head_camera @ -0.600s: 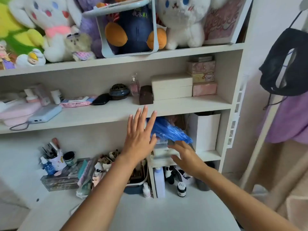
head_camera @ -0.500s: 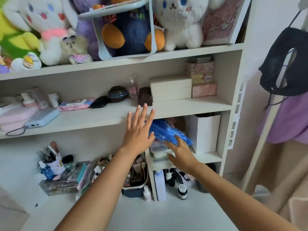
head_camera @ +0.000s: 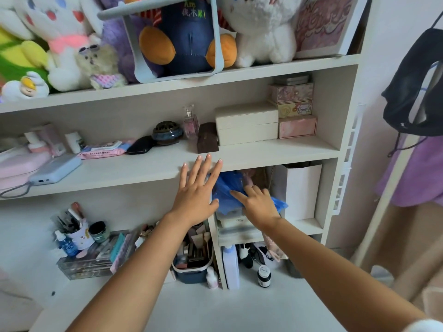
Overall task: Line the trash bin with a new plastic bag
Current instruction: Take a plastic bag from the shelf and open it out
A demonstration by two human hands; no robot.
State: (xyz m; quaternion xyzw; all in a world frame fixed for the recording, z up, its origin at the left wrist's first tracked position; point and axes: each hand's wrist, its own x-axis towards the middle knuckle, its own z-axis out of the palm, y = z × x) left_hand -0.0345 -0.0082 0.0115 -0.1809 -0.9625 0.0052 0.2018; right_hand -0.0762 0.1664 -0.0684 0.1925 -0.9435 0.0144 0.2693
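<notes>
Two hands reach into a shelf cubby: the left hand (head_camera: 195,197) is flat with fingers spread, holding nothing, beside the blue bag (head_camera: 226,188), while the right hand (head_camera: 257,203) rests on the bag, fingers pressing into the crumpled plastic.

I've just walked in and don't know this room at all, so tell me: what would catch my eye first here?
Two bare arms reach toward a white shelf unit: the left hand is spread open and flat, and the right hand rests on crumpled blue plastic bags in a small compartment under the middle shelf. Above, the top shelf is crowded with plush toys, white, purple and navy.
</notes>
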